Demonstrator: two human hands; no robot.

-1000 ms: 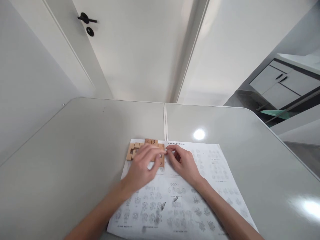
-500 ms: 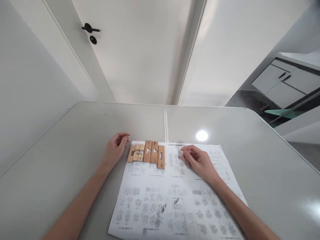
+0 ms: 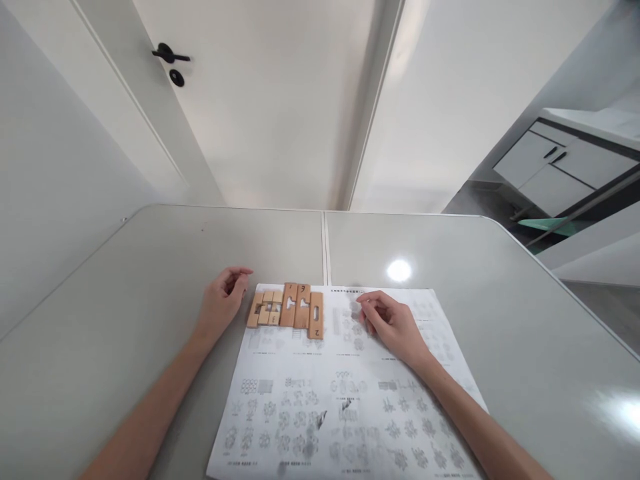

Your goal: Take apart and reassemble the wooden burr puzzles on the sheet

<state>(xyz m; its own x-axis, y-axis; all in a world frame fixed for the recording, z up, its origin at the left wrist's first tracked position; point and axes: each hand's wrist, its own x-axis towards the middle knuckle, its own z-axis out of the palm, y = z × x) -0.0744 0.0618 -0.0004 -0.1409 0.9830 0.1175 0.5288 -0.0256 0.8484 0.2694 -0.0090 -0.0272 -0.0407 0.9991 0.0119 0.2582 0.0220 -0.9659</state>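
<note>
Several flat wooden puzzle pieces (image 3: 289,305) with notches, slots and printed numbers lie side by side on the upper left of a large printed sheet (image 3: 280,365). My left hand (image 3: 223,300) rests on the table just left of these pieces, its fingers loosely bent and holding nothing. Over the upper middle of the sheet lies my right hand (image 3: 393,323), right of the pieces and apart from them. Its fingers are half curled, with a gap between thumb and forefinger and nothing seen in them.
The sheet sits on a pale grey table (image 3: 130,300) with a seam (image 3: 326,247) down its middle. Beyond the far edge stands a white door (image 3: 270,100) with a black handle (image 3: 170,55). A white cabinet (image 3: 565,160) is at the right.
The whole view has shifted slightly, so the table and sheet appear a little farther left. Relative to the wooden pieces, both hands stay nearly where they were.
</note>
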